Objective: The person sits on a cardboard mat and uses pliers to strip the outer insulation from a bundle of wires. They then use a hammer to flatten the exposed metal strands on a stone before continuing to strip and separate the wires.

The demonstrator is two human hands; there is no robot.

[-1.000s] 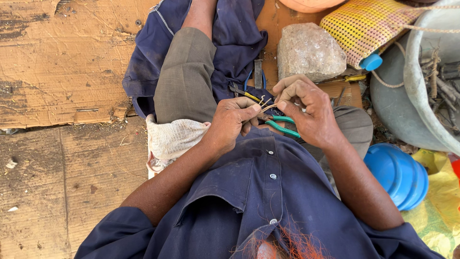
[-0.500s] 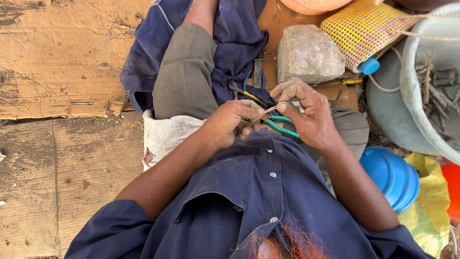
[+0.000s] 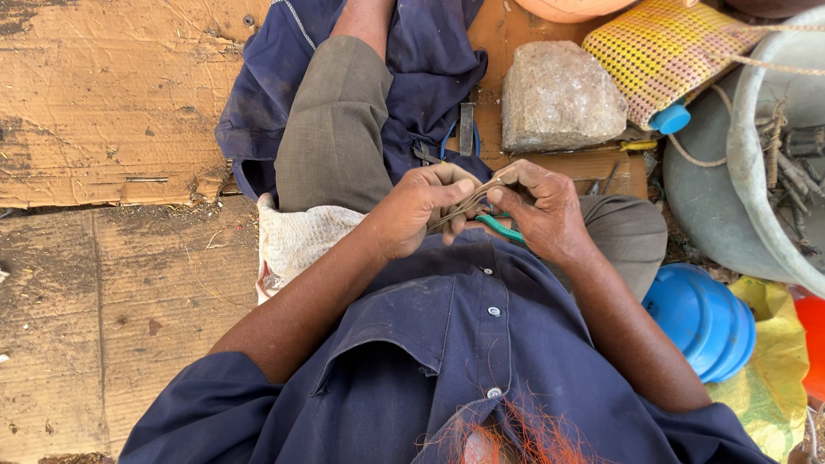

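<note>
Gripping a thin wire [image 3: 468, 202] between them, the left hand [image 3: 421, 210] and right hand [image 3: 537, 210] are now pinching closer; green-handled pliers [image 3: 501, 228] are sitting under the right palm, at five o'clock from the wire.

Flattened brown cardboard [image 3: 94, 112] over the ground, torn and stained, seam across the middle. Grey rough stone [image 3: 559, 96] at top. Yellow woven mat [image 3: 666, 51] beside it. Grey basin [image 3: 756, 163] right, blue plastic tub [image 3: 700, 318] below. Daylight, soft shadows.
</note>
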